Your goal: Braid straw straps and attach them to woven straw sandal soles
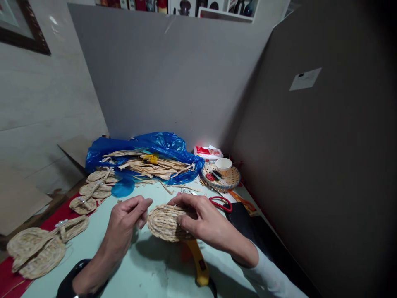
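Note:
My right hand (206, 221) grips an oval woven straw piece (163, 223), braided in coiled rows, with the thumb on its face and the fingers behind the upper edge. It is held above the pale green table (164, 275). Just left of the piece is my left hand (128, 215), its fingers curled in and thumb pressed to the forefinger; whatever it pinches, if anything, is hidden. Under the woven piece lies a yellow-handled tool (200, 265) with a dark switch and a black cord, its front end mostly covered.
Woven straw slippers (40, 246) line the left side on red cloth (9, 273). Behind, dried straw strips (155, 167) lie on a blue plastic bag (164, 142). Red-handled scissors (221, 203), a woven tray (234, 178) with a white bowl (223, 164), and grey partitions (186, 74) surround the right and back.

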